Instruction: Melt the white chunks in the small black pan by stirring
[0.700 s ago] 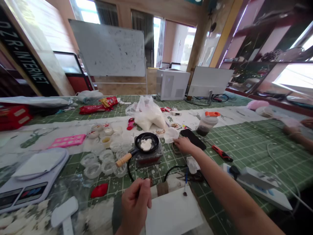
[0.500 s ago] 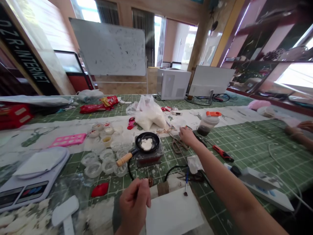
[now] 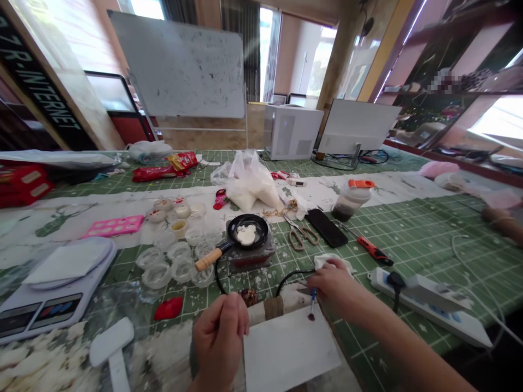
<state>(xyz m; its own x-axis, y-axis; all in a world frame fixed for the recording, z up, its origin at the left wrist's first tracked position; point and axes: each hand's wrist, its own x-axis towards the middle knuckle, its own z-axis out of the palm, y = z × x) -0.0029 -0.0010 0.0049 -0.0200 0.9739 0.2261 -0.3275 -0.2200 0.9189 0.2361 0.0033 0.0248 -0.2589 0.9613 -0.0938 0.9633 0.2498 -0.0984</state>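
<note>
My left hand (image 3: pixel 220 335) is held closed at the left edge of a white sheet of paper (image 3: pixel 290 348); whatever its fingers may hold is hidden. Over the paper's top right corner, my right hand (image 3: pixel 337 286) has its fingers bent around the upper end of a small paintbrush (image 3: pixel 312 304) with a blue handle and dark bristles. A crumpled white tissue (image 3: pixel 347 264) lies just behind that hand. A small black frying pan (image 3: pixel 229 233) with a wooden handle sits on a little hot plate (image 3: pixel 251 260), with a white piece (image 3: pixel 246 234) inside it.
Scissors (image 3: pixel 300 239), a black phone (image 3: pixel 327 227) and a red-black screwdriver-like tool (image 3: pixel 373 250) lie beyond my right hand. A power strip (image 3: pixel 433 307) stands right. Several clear cups (image 3: pixel 180 267), a scale (image 3: pixel 53 294) and a white scraper (image 3: pixel 112 343) are left. Another person's arm (image 3: pixel 502 223) shows far right.
My right hand has drawn back from beside the scissors to the paintbrush, uncovering the phone. My left hand stays closed in about the same place. The view has tilted slightly down.
</note>
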